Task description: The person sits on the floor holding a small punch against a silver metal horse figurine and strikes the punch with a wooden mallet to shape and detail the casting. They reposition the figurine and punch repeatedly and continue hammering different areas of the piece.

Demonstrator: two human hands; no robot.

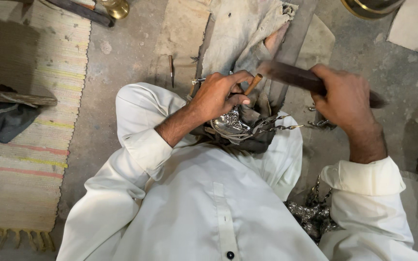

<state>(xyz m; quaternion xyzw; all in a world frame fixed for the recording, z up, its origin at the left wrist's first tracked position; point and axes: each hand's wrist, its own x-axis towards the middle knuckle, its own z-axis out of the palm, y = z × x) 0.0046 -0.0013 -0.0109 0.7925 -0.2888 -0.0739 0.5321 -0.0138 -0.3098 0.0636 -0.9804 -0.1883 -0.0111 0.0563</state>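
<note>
Here, line by line, is how you sat at that moment
Left hand: your left hand (pixel 218 94) was clenched around a thin wooden-handled punch (pixel 253 84), fingers curled, the tool held slanted with its upper end pointing up and to the right
Punch tip: hidden behind your fingers, so you could not tell from this view whether it touched the metal
Right hand: your right hand (pixel 347 99) was grasping a dark wooden mallet (pixel 296 76), fist closed on its handle; the head was blurred and stood just beside the top of the punch
Workpiece: a shiny embossed silver piece (pixel 231 123) lay just below your left hand, resting on dark cloth over your knees, between your two forearms
Twisted rods: several thin twisted metal rods (pixel 279 123) stuck out to the right from the silver piece
Lap: more crumpled silver metalwork (pixel 310 215) sat low by your right sleeve
Clothing: you wore a white long-sleeved garment (pixel 209 203), cuffs pushed back from the wrists
Floor: a grey concrete floor (pixel 117 63) carried a loose small tool (pixel 171 67) lying well apart from your left hand
Mat: a striped woven mat (pixel 20 164) lay at your left
Brass: a brass object (pixel 117 7) stood at the upper edge, beyond the mat
</note>
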